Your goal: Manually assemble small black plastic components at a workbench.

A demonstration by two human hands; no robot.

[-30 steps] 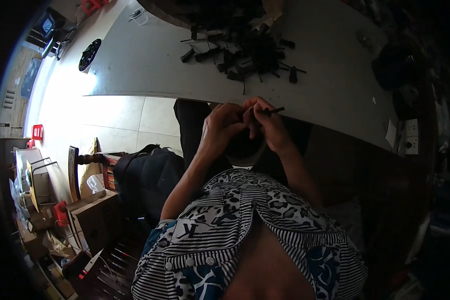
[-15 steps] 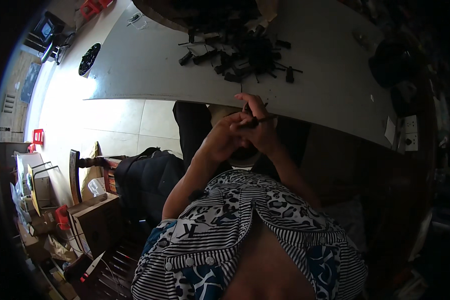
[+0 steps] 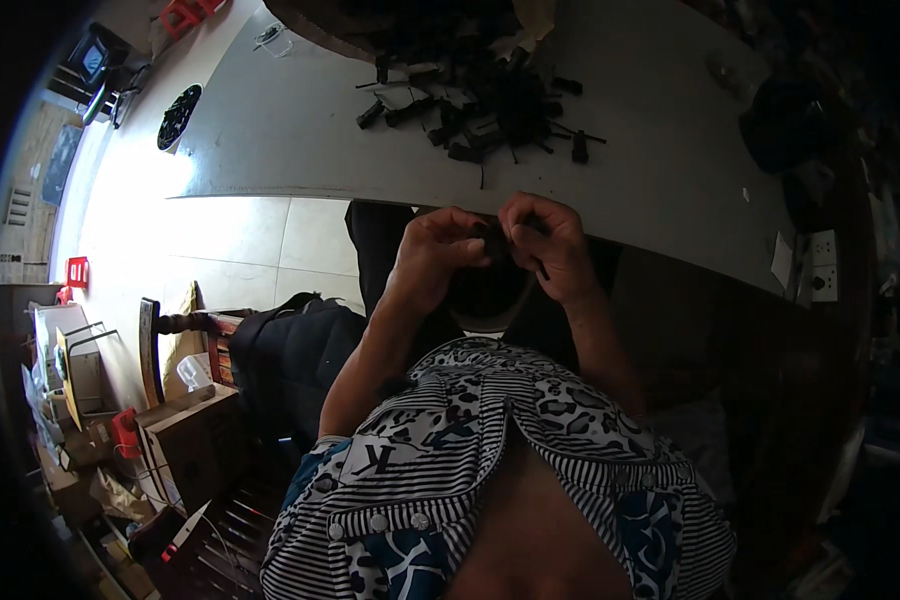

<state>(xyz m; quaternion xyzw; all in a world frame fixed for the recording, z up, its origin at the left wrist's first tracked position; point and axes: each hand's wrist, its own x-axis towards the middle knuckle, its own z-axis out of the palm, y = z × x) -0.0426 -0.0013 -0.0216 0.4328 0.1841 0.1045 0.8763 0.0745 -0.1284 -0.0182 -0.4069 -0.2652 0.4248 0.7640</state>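
Note:
My left hand [image 3: 440,245] and my right hand [image 3: 548,240] meet just in front of the near edge of the grey table [image 3: 300,130]. Both pinch a small black part [image 3: 494,240] between their fingertips. A thin dark pin sticks down from my right hand's fingers. A dark round container [image 3: 490,300] sits below the hands, mostly in shadow. Farther out on the table lies a pile of black parts [image 3: 490,105], with several short cylinders and thin rods spread around it.
A round black disc [image 3: 178,115] lies at the table's left end. A white wall socket [image 3: 822,270] is at the right. A black bag [image 3: 290,350], a wooden chair [image 3: 165,330] and cardboard boxes [image 3: 185,440] stand on the floor at my left.
Both hands have shifted slightly lower and toward me, staying joined on the small part. The thin pin now points downward from the right hand instead of out to the right.

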